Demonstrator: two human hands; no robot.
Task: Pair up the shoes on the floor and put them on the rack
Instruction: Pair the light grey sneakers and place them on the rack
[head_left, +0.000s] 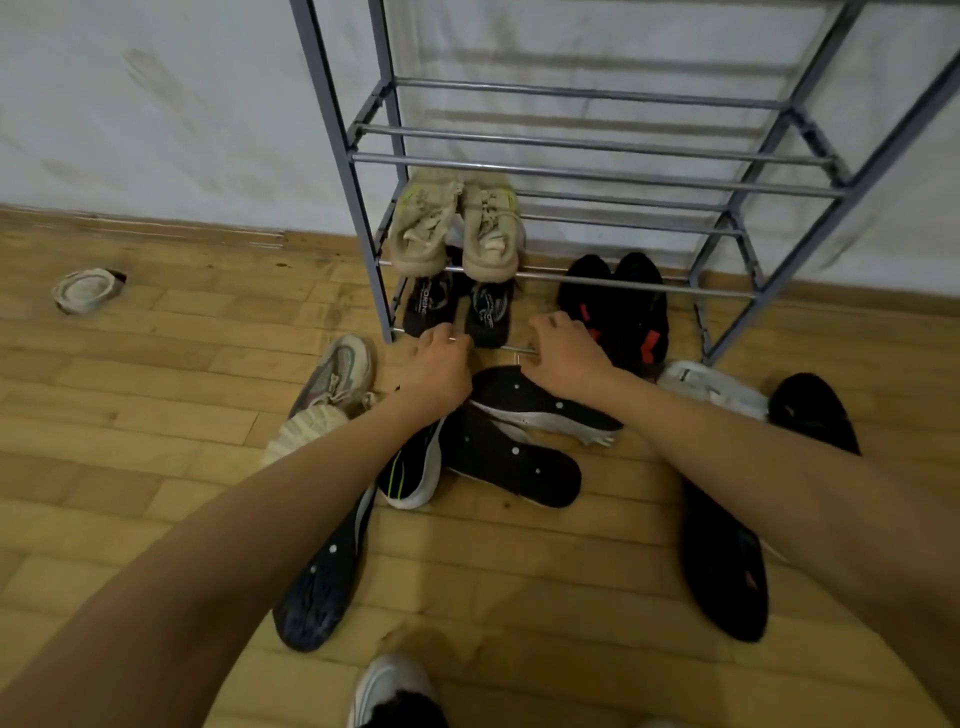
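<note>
From the head camera, both bare arms reach forward to the lowest rail of the grey metal rack (571, 158). The left hand (441, 364) has its fingers curled down at the heel of a pair of black shoes with printed insoles (457, 306) on the bottom tier. The right hand (566, 353) is curled just beside that pair. I cannot tell whether either hand grips anything. A beige pair (457, 228) sits on the tier above, and a black pair with red marks (623, 317) stands at bottom right. Unpaired shoes lie on the wooden floor (156, 415): two upturned black soles (524, 431), a grey sneaker (337, 374), a white shoe (711, 387) and a lone pale shoe (88, 291) far left.
</note>
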